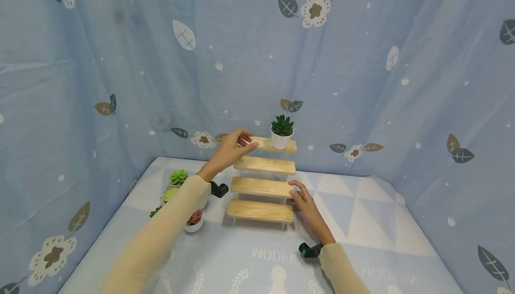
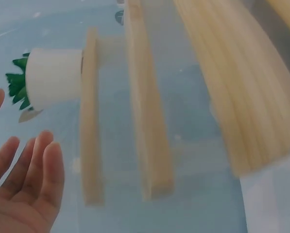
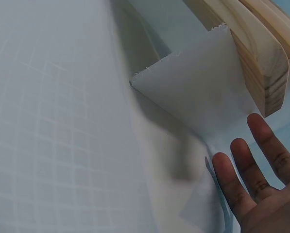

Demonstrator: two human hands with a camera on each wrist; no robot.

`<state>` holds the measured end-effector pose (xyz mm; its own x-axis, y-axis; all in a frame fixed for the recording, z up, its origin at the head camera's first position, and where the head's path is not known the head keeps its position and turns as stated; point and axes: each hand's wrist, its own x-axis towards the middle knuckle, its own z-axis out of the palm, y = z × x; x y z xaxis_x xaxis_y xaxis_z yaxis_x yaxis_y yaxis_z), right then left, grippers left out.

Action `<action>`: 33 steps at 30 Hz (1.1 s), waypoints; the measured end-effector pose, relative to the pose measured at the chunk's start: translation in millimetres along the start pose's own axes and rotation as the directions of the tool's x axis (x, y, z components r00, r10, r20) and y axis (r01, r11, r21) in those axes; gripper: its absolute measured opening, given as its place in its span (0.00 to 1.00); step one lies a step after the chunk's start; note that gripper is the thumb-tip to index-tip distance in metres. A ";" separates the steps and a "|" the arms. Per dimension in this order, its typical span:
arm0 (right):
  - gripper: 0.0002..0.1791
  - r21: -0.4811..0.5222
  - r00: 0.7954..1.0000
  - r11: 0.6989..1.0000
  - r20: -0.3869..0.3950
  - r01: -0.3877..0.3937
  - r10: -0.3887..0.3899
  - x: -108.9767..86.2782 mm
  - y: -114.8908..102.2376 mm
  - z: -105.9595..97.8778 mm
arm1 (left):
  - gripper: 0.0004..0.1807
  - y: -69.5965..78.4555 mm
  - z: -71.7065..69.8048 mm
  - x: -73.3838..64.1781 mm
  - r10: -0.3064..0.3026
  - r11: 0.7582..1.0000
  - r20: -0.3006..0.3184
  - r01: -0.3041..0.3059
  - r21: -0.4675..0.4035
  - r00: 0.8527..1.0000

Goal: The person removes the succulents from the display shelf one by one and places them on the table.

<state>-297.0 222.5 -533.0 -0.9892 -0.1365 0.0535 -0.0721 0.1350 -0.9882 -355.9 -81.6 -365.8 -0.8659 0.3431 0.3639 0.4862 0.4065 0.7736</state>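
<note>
A four-step wooden display stand (image 1: 262, 186) with white supports stands on the cloth. On its top step, toward the right, sits a dark green succulent in a white pot (image 1: 281, 138). My left hand (image 1: 235, 144) is at the left end of that top step with nothing in its grasp. In the left wrist view its fingers (image 2: 50, 160) bend loosely, apart from the board. My right hand (image 1: 304, 200) is beside the right ends of the two lower steps. Seen from the right wrist, its fingers (image 3: 242, 155) are spread just under a board's corner, holding nothing.
Left of the stand, partly hidden by my left sleeve, are several potted succulents, among them a bright green one (image 1: 178, 177) and a reddish one (image 1: 195, 219). A patterned blue curtain (image 1: 249, 61) hangs behind. Dark wrist devices (image 1: 310, 250) are worn on both wrists.
</note>
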 end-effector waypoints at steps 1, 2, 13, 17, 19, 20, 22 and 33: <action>0.26 -0.001 1.000 1.000 0.000 0.003 -0.003 0.1 -0.1 -0.3 | 0.29 0.9 3.7 3.2 -0.002 1.000 -0.009 0.002 -0.012 1.000; 0.26 -0.001 1.000 1.000 0.003 0.004 -0.004 0.2 -0.2 -0.5 | 0.29 1.9 7.3 5.9 -0.009 1.000 -0.022 0.008 -0.020 1.000; 0.25 0.004 1.000 1.000 0.006 0.007 -0.007 0.3 1.4 -1.3 | 0.34 0.7 39.2 31.0 0.004 0.998 -0.072 -0.008 -0.058 0.997; 0.26 -0.002 1.000 1.000 0.007 0.012 -0.012 0.8 0.8 -1.3 | 0.36 -0.8 45.9 37.7 -0.005 0.997 -0.075 -0.001 -0.080 0.997; 0.28 -0.003 1.000 1.000 0.007 0.017 -0.017 1.0 0.6 -1.3 | 0.38 -1.2 48.9 40.5 -0.014 0.995 -0.072 0.007 -0.099 0.997; 0.28 -0.006 1.000 1.000 0.007 0.017 -0.017 1.0 0.5 -1.2 | 0.38 -1.3 50.5 41.8 -0.016 0.994 -0.071 0.008 -0.106 0.997; 0.28 -0.010 1.000 1.000 0.012 0.019 -0.019 1.3 0.7 -0.9 | 0.40 -1.8 53.4 44.0 -0.019 0.993 -0.073 0.011 -0.114 0.997; 0.26 -0.014 1.000 1.000 0.013 0.021 -0.021 1.4 1.3 -1.1 | 0.46 0.9 66.1 58.0 -0.064 0.986 -0.073 0.051 -0.161 0.995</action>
<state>-298.7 223.6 -534.1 -0.9857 -0.1520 0.0727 -0.0950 0.1453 -0.9848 -398.0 -5.4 -378.3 -0.9013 0.2542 0.3508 0.4160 0.2821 0.8645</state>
